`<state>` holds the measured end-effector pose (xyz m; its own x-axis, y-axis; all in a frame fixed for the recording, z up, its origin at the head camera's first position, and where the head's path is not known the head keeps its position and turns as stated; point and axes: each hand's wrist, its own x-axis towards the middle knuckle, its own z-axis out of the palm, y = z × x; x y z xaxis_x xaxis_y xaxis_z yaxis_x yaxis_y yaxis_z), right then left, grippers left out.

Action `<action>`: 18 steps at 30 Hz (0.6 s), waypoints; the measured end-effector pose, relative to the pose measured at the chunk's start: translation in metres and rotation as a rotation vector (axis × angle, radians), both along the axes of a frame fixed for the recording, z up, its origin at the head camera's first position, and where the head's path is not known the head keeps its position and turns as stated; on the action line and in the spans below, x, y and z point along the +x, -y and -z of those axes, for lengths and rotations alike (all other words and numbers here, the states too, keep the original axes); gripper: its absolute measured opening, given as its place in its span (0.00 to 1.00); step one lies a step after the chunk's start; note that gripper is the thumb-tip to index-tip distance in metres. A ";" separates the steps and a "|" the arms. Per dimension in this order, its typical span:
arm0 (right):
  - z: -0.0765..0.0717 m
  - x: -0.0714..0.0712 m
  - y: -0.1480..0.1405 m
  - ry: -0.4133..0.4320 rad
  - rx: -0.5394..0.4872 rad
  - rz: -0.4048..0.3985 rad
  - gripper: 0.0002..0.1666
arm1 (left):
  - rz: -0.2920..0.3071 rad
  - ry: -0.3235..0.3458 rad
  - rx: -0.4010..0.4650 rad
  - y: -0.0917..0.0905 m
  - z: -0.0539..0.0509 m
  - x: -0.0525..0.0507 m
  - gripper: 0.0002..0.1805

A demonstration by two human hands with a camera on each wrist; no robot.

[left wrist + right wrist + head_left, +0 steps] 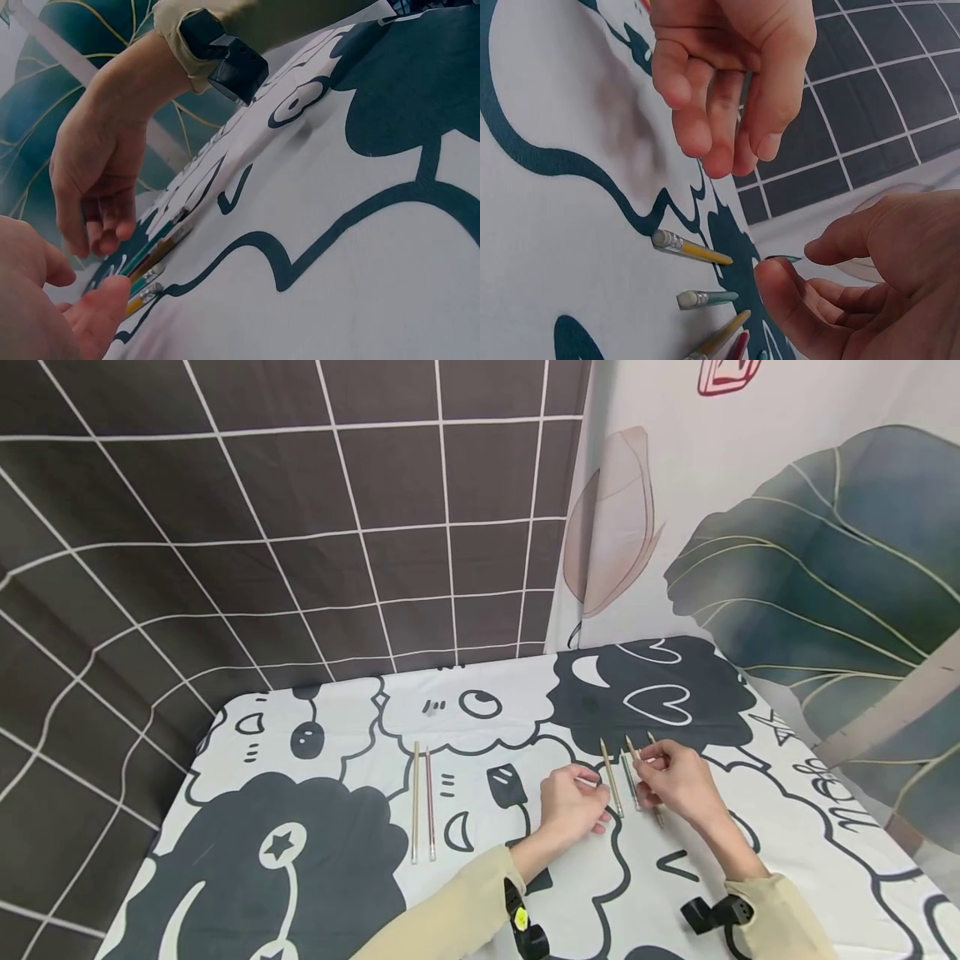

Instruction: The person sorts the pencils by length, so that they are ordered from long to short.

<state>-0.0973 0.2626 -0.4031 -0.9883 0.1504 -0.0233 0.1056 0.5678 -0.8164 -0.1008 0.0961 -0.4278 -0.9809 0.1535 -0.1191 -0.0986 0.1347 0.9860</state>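
My left hand (573,802) hovers just left of several pencils, fingers loosely bent and holding nothing; in the right wrist view this hand (735,82) hangs above a yellow pencil (694,248) and a teal one (709,299). My right hand (678,781) is over the right side of the group, partly covering it. The left wrist view has my right hand (105,165) with bent fingers above the pencils' near ends. A gap shows between its thumb and forefinger, with a small green tip (785,259) behind; contact is unclear. The pencils lie side by side, points away.
Two more pencils, one tan (416,802) and one red (431,806), lie parallel to the left of my hands. A black-and-white patterned cloth (480,718) covers the table. Dark grid fabric (300,510) hangs behind, beside a leaf-patterned curtain (825,568).
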 end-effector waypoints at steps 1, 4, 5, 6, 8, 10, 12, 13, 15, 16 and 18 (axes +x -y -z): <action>0.000 0.000 -0.001 0.002 -0.001 0.003 0.13 | 0.000 0.003 -0.004 -0.002 0.000 0.000 0.05; -0.001 0.001 -0.004 0.001 0.006 0.013 0.14 | 0.008 0.011 0.002 -0.007 -0.002 0.001 0.05; -0.001 0.001 -0.005 -0.001 0.009 0.016 0.14 | 0.012 0.011 0.002 -0.009 -0.003 0.001 0.05; -0.002 0.001 -0.006 -0.005 0.015 0.015 0.14 | 0.021 0.010 0.002 -0.011 -0.003 0.002 0.05; -0.003 0.002 -0.008 -0.009 0.019 0.016 0.14 | 0.034 0.010 -0.005 -0.015 -0.004 0.003 0.05; -0.003 0.003 -0.010 -0.008 0.017 0.012 0.14 | 0.041 0.013 -0.014 -0.018 -0.005 0.004 0.05; -0.004 0.003 -0.010 -0.006 0.015 0.007 0.13 | 0.049 0.016 -0.018 -0.021 -0.005 0.006 0.05; -0.004 0.004 -0.011 -0.007 0.014 0.007 0.13 | 0.048 0.017 -0.022 -0.023 -0.005 0.006 0.05; -0.003 0.005 -0.012 -0.007 0.015 0.007 0.13 | 0.049 0.018 -0.030 -0.025 -0.005 0.007 0.05; -0.003 0.005 -0.013 -0.009 0.014 0.008 0.14 | 0.050 0.016 -0.035 -0.027 -0.005 0.008 0.05; -0.003 0.007 -0.014 -0.011 0.015 0.014 0.13 | 0.054 0.011 -0.049 -0.030 -0.004 0.008 0.06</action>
<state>-0.0908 0.2768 -0.4002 -0.9863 0.1649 -0.0104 0.1052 0.5783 -0.8090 -0.0930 0.1257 -0.4238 -0.9698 0.2003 -0.1390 -0.1011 0.1884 0.9769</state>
